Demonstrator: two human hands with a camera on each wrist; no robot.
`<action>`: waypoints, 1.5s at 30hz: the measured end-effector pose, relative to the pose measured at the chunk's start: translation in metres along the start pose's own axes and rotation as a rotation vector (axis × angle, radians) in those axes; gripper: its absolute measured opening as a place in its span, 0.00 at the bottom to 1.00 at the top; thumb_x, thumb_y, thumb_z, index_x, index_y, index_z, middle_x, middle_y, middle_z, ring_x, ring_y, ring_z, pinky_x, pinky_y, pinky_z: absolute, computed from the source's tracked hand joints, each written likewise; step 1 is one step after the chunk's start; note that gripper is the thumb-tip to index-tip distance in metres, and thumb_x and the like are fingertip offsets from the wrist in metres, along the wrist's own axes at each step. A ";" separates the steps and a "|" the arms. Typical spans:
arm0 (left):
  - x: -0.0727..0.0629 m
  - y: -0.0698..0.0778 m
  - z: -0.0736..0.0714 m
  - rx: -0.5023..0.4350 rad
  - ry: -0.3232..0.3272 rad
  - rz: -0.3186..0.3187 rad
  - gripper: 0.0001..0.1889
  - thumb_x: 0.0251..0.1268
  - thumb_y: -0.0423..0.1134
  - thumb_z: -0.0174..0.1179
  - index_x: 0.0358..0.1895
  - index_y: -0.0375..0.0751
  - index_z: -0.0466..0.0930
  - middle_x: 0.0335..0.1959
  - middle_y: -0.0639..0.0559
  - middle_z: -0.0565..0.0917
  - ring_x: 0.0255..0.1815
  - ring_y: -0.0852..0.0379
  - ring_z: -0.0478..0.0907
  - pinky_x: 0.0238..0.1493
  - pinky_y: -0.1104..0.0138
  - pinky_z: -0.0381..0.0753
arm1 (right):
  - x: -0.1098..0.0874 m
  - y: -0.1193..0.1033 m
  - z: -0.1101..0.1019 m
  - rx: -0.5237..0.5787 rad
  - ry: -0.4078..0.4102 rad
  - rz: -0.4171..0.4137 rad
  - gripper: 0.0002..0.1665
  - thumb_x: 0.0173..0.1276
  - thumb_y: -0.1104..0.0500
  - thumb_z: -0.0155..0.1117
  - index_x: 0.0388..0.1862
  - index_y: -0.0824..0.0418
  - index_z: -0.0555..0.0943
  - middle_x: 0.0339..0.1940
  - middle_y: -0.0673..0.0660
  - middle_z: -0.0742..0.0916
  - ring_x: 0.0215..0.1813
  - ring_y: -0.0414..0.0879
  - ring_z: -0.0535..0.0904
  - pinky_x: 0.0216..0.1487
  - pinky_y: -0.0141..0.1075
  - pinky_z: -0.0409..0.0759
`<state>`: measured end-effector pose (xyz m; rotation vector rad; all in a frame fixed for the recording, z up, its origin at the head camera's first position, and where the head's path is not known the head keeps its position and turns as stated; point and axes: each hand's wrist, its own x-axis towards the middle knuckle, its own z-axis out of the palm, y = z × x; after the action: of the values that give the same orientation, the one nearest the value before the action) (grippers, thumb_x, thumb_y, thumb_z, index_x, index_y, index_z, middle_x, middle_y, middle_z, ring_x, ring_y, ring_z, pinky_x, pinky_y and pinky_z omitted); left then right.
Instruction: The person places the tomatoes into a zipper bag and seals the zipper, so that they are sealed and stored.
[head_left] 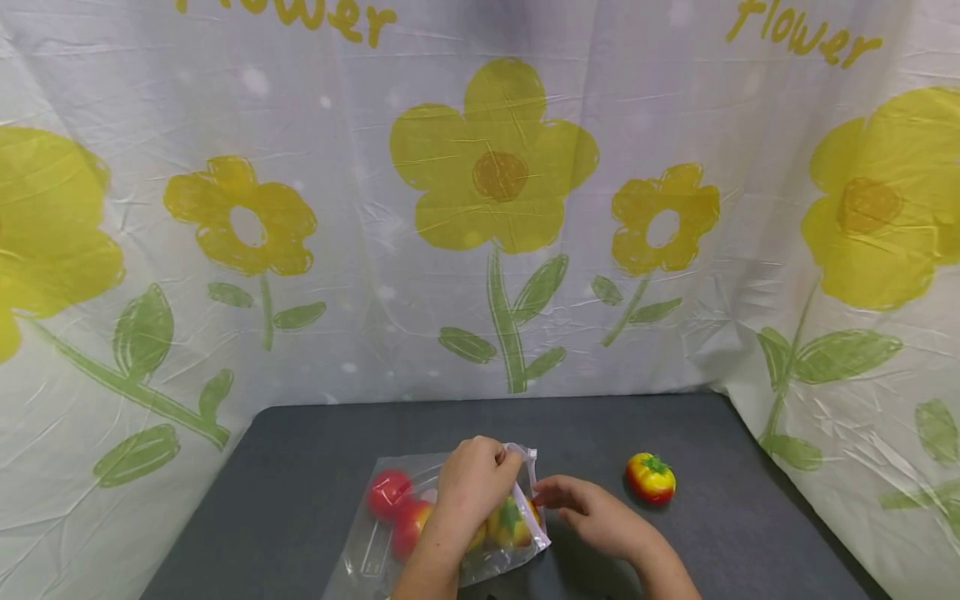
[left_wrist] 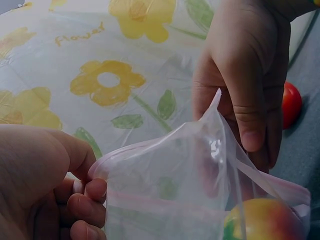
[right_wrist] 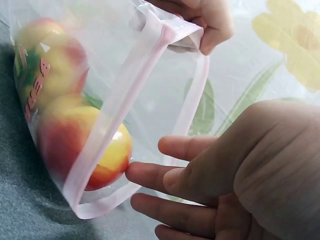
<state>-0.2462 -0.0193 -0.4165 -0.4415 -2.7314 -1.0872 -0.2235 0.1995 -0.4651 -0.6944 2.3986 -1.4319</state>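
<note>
A clear plastic zip bag (head_left: 358, 557) with a pale pink strip along its mouth lies on the dark table. Several red and yellow toy fruits (head_left: 390, 494) are inside it. My left hand (head_left: 471, 483) pinches the upper edge of the mouth and lifts it, so the bag gapes. At the opening is my right hand (head_left: 596, 515), fingers extended; in the right wrist view a fingertip meets a yellow-red fruit (right_wrist: 112, 150) just inside the mouth. Outside the bag, to the right, sits another yellow-red fruit (head_left: 651, 478) with a green leafy top.
The dark grey table (head_left: 315, 442) has a back edge against a white curtain (head_left: 360, 333) printed with yellow flowers. That curtain also hangs along both sides.
</note>
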 end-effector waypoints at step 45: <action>-0.001 0.000 0.002 -0.019 -0.015 -0.003 0.23 0.61 0.40 0.55 0.08 0.48 0.58 0.07 0.62 0.54 0.09 0.63 0.51 0.15 0.68 0.48 | -0.062 0.006 -0.072 -0.356 0.518 0.261 0.28 0.72 0.58 0.67 0.68 0.65 0.76 0.67 0.69 0.77 0.68 0.68 0.71 0.62 0.63 0.70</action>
<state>-0.2453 -0.0180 -0.4186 -0.4504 -2.7383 -1.1157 -0.2051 0.2887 -0.4370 -0.0559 3.0448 -1.1951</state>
